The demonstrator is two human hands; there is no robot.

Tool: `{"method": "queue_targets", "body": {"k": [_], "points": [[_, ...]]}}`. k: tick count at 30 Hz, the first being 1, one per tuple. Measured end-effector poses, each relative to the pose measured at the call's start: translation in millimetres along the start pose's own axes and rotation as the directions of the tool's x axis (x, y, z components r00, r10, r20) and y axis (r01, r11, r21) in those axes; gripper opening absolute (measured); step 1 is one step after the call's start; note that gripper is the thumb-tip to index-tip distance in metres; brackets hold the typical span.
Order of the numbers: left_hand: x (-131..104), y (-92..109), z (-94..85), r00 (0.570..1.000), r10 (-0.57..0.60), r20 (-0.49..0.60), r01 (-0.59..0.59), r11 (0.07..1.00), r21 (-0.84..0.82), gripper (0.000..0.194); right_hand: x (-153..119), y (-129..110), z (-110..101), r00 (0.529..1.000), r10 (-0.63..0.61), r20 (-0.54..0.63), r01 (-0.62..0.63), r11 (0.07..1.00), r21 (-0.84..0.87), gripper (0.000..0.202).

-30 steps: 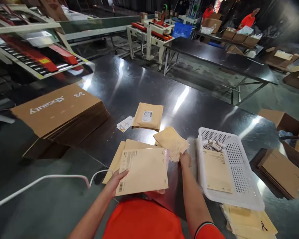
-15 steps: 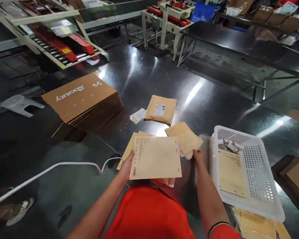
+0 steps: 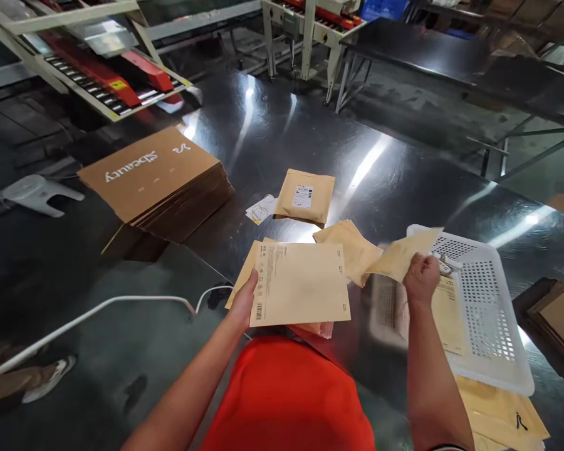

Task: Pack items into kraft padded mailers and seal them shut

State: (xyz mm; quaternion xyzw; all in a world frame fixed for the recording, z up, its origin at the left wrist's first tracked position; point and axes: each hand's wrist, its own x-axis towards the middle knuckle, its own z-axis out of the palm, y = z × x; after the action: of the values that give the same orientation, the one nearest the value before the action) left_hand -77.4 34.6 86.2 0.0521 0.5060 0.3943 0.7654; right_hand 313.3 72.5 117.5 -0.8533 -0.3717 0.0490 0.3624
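Observation:
My left hand [image 3: 243, 304] grips the left edge of a flat kraft envelope [image 3: 305, 285] with print and a barcode, held level in front of me. More tan envelopes show partly behind it. My right hand [image 3: 422, 279] is closed on a thin kraft paper piece [image 3: 397, 258], slightly blurred, raised over the left side of a white perforated basket [image 3: 510, 313]. Left of that hand lies a fanned pile of similar kraft pieces [image 3: 350, 245]. Inside the basket are a printed envelope [image 3: 446, 313] and small white items [image 3: 449, 264].
Beyond my hands lie a labelled padded mailer [image 3: 319, 188] and white cards [image 3: 261, 210]. A stack of flattened cartons [image 3: 150, 172] stands left on the black table [image 3: 282, 144]. Folded cardboard [image 3: 557, 326] lies right; yellowish packets [image 3: 498, 410] sit below the basket. Someone's shoe [image 3: 51, 379] shows lower left.
My right hand has moved right and up from the kraft pile, carrying one piece to the basket. My left hand still holds the envelope. The view has tilted slightly down.

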Motion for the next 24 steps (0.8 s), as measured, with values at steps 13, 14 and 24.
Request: {"method": "queue_targets", "body": {"k": [13, 14, 24], "points": [[-10.8, -38.3, 39.6, 0.989, -0.072, -0.133, 0.088, 0.99, 0.113, 0.056, -121.9, -25.6, -45.5, 0.843, -0.06, 0.535, -0.214, 0.874, 0.436, 0.035], [-12.8, -40.9, 41.3, 0.994, -0.074, -0.081, 0.082, 0.991, 0.106, 0.049, -129.7, -15.2, -38.7, 0.846, -0.072, 0.528, -0.159, 0.912, 0.379, 0.033], [-19.2, -67.0, 44.5, 0.991, -0.049, 0.122, 0.024, 0.98, 0.198, 0.052, -156.5, 23.2, -41.5, 0.851, -0.083, 0.518, -0.024, 0.98, 0.196, 0.033]]}}
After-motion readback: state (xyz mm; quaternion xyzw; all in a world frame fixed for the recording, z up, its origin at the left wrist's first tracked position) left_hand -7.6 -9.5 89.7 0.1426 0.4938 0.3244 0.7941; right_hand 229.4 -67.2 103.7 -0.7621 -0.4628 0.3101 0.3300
